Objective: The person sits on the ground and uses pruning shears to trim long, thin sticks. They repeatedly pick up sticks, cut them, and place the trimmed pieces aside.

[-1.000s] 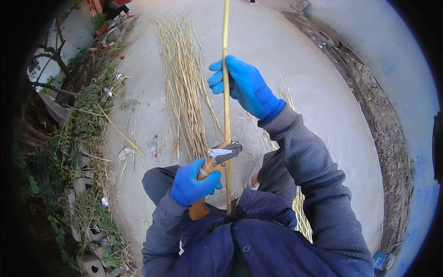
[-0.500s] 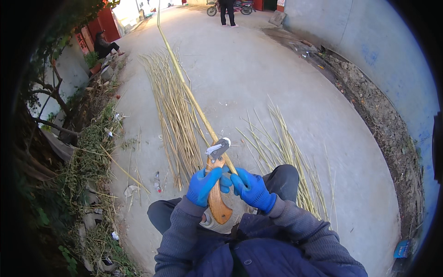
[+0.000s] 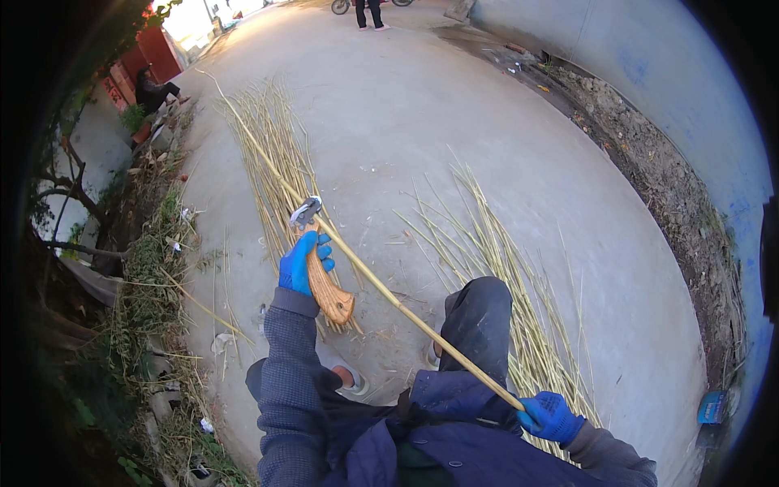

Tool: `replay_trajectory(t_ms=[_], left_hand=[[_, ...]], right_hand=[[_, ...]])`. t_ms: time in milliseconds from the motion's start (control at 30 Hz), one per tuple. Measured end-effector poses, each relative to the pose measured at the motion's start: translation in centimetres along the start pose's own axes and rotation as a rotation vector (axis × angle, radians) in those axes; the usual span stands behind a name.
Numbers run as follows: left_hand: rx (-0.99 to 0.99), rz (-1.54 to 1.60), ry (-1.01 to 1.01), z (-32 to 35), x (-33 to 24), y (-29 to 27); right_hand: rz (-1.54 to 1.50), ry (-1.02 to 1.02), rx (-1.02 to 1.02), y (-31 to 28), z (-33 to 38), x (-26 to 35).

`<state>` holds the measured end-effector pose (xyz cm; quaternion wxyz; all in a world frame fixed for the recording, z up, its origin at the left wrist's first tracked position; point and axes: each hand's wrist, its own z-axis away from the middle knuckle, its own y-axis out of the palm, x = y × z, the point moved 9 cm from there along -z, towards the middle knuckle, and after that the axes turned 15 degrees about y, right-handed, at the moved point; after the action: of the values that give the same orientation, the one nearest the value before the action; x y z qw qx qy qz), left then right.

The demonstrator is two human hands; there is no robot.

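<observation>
On the grey paving of the lane, at a person's knees: one long cane [image 3: 359, 260] in hand. Long axis slants from near right to far left, crossing above the right thigh; the thick end points near right, the thin tip far left, passing over the left bundle [image 3: 272, 134] as I see it.

Left hand [image 3: 297, 266], blue glove: fingers wrapped round the wooden handle of a cutter [image 3: 329, 294], fingertips showing on the handle's right side. Handle butt points near and right, metal head far and left, against the cane. Cannot tell from here whether its blades grip the cane.

Right hand [image 3: 550, 416], also gloved: fingers curled tight around the cane's thick end, to the right of the lap, above the right bundle [image 3: 519, 284].

Against half a second ago: hands were side by side at the cutter; now well apart, the right one drawn to near right with the cane's end, the left one farther out and to the left. Cane lay steeper then; now it slants more across. Both bundles remain on the ground.
</observation>
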<state>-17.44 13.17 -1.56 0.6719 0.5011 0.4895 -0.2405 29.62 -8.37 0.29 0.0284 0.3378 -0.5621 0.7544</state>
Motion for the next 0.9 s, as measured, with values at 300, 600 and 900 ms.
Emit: replay_trajectory(t_ms=[300,600,900], left_hand=[[0.167,-0.086,-0.167,9.0,4.8,8.2],[0.069,0.039,-0.054,-1.3,0.7,0.0],[0.119,0.06,-0.011,0.1,2.2,1.9]], right_hand=[[-0.678,0.265,0.347,0.4,-17.8,5.6],[-0.183,-0.091,-0.022,2.1,-8.3,3.0],[-0.245,0.199,0.184,-0.2,-0.7,-3.8]])
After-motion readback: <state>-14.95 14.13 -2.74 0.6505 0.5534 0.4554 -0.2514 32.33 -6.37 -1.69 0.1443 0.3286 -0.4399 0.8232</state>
